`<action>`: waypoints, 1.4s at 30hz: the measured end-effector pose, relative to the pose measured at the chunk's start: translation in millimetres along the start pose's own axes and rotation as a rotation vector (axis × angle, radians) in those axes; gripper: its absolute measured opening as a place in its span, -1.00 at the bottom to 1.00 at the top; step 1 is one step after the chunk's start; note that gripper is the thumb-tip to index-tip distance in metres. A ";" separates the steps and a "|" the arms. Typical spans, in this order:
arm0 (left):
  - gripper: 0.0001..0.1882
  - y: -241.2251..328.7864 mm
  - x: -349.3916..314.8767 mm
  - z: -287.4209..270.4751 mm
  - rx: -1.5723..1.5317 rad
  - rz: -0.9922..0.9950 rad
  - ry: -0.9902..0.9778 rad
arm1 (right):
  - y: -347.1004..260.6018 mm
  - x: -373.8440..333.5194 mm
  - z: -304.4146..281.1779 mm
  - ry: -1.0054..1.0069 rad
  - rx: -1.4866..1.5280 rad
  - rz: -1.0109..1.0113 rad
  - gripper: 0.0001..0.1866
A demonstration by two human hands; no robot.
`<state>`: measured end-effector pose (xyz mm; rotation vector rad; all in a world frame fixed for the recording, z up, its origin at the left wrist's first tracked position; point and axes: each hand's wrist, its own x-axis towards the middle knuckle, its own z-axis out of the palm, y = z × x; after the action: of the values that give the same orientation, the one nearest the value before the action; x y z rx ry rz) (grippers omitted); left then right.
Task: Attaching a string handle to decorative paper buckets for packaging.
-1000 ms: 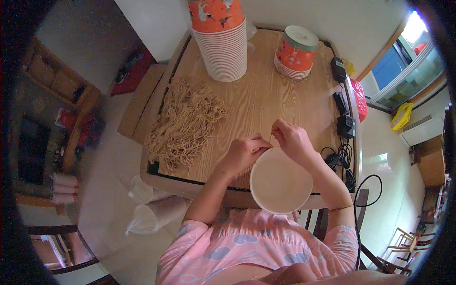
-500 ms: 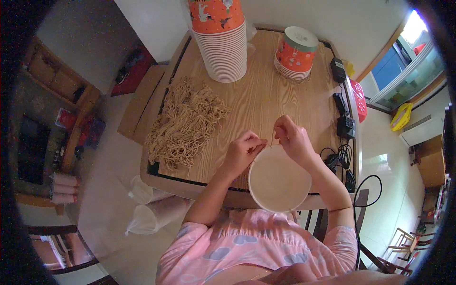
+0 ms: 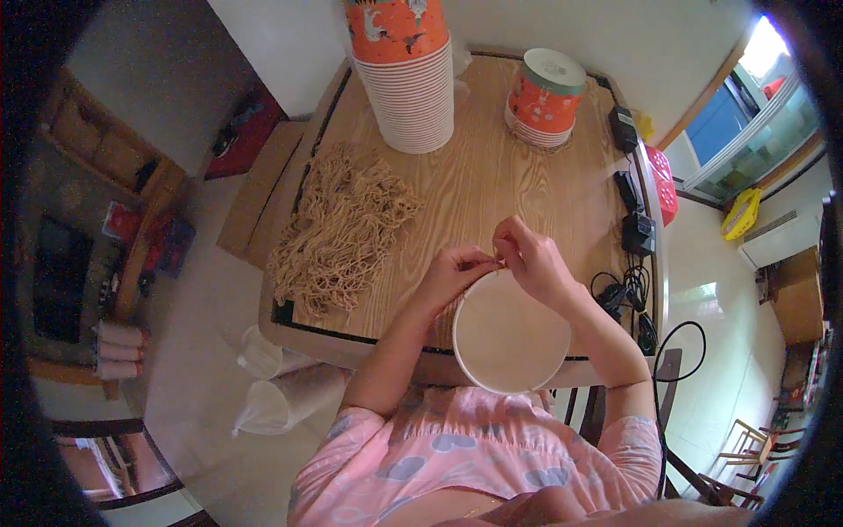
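Note:
A round paper bucket (image 3: 512, 334), its pale open mouth facing up, is at the table's near edge against my lap. At its far rim, my left hand (image 3: 452, 272) is closed in a pinch on a thin tan cord (image 3: 500, 262). My right hand (image 3: 531, 259) pinches the same cord from the other side, fingertips nearly touching the left ones. The fingers cover most of the cord there. Left of my hands lies a loose heap of tan cords (image 3: 347, 233) on the wooden table (image 3: 474, 193).
A tall stack of orange-and-white paper buckets (image 3: 408, 101) stands at the back left. Several upturned buckets (image 3: 546, 101) are at the back right. Black power adapters (image 3: 638, 234) and cables (image 3: 628, 299) line the right edge. Plastic-wrapped bucket stacks (image 3: 281, 404) lie on the floor at left.
My hands have drawn together at the rim; the cord that showed between them is now mostly hidden. The bucket has shifted slightly to the left.

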<state>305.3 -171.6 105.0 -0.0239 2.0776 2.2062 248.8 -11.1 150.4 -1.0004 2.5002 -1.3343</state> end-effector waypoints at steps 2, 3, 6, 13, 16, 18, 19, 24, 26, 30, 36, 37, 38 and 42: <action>-0.85 -3.8 1.2 -1.3 -0.028 -0.022 -0.018 | 1.1 -0.4 -0.6 0.009 -0.019 0.053 -0.90; -0.86 -5.1 1.5 -2.0 -0.057 -0.044 -0.035 | 2.3 -0.6 -1.0 0.018 -0.038 0.106 -0.89; -0.87 0.2 1.4 -1.4 0.026 -0.019 -0.033 | 13.3 1.6 -6.5 0.023 -0.074 0.111 -0.86; -0.87 1.4 1.5 -1.0 0.063 0.003 -0.041 | 21.0 14.0 -18.0 -0.048 0.368 0.100 -0.93; -0.87 -2.9 2.0 -2.2 0.060 0.072 -0.035 | 13.0 17.3 -24.0 -0.248 0.545 0.128 -0.84; -0.87 -7.6 3.3 -2.9 0.016 0.062 -0.044 | 14.6 19.9 -29.6 -0.490 0.478 0.163 -0.77; -0.87 -6.9 3.7 -2.2 0.015 0.061 -0.044 | 17.3 19.2 -30.5 -0.490 0.479 0.163 -0.77; -0.88 -4.7 3.7 -2.4 0.017 0.029 -0.031 | 29.2 16.1 -26.8 -0.372 0.259 0.067 -0.90; -0.88 -7.6 3.1 -3.3 0.013 0.037 -0.021 | 18.7 14.9 -25.6 -0.344 0.202 0.061 -0.92; -0.89 -6.7 3.2 -2.8 0.006 0.047 -0.014 | 16.4 12.2 -21.9 -0.250 0.058 -0.111 -0.87; -0.92 -0.4 1.4 -1.7 0.017 0.104 -0.024 | 9.7 12.7 -23.6 -0.288 -0.019 -0.054 -0.79; -0.92 -0.7 1.4 -1.8 0.017 0.105 -0.024 | 10.8 12.3 -22.7 -0.288 -0.019 -0.054 -0.79; -0.92 -0.9 1.3 -1.9 0.027 0.108 -0.014 | 12.2 11.6 -21.5 -0.284 0.005 -0.034 -0.80; -0.93 -7.6 1.9 -5.0 0.126 0.169 0.020 | 11.6 10.0 -21.6 -0.270 0.145 -0.035 -0.87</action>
<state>303.8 -176.0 97.0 0.1461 2.3040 2.1667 226.6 2.2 156.1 -1.1137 2.1670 -1.2731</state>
